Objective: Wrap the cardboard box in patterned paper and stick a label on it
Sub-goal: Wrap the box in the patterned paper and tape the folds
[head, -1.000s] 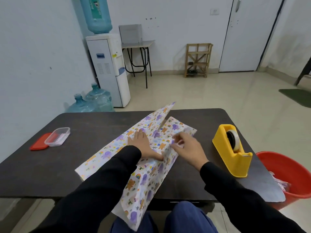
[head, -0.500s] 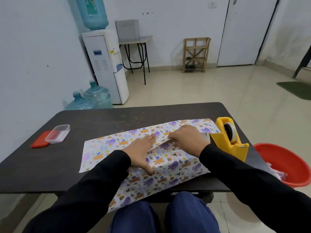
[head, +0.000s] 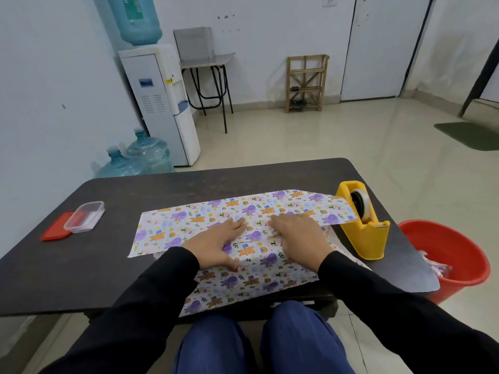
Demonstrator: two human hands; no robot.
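Pressing one patterned paper (head: 189, 220): left hand (head: 216, 242), right hand (head: 298, 237).

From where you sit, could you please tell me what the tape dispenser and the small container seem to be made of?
Tape dispenser: likely moulded plastic, going by its uniform yellow colour and smooth, faintly shiny surface. Small container: probably clear plastic, as its thin walls are see-through with rounded corners.

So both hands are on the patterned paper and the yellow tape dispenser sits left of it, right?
No. The left hand and right hand are on the patterned paper, but the yellow tape dispenser sits right of it; head view shows it.
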